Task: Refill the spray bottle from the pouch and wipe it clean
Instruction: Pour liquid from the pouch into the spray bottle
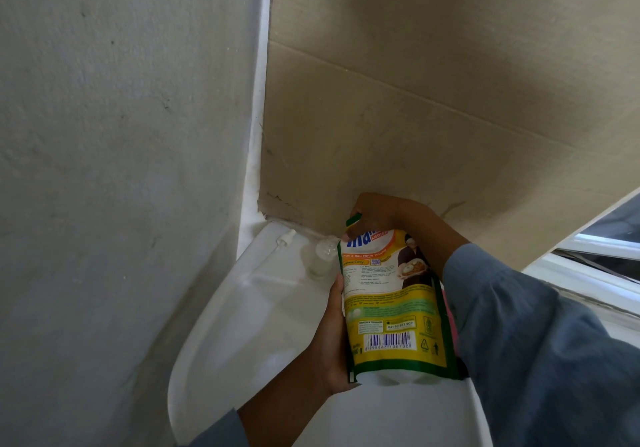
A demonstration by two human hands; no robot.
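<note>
A yellow and green refill pouch [391, 304] stands upright over the white tabletop [249, 325]. My left hand [332, 339] grips its lower left edge. My right hand [381, 214] pinches its top, where a green torn corner [354, 219] sticks up. Behind the pouch's upper left stands a small clear bottle [320, 256] with no top on it, partly hidden by the pouch. The white spray head with its dip tube [282, 240] lies on the table to the left of the bottle.
A rough white wall [121, 134] closes the left side. A brown cardboard sheet [433, 100] stands behind the table. A window frame [595, 266] runs along the right. Something pink [452, 322] shows behind the pouch's right edge.
</note>
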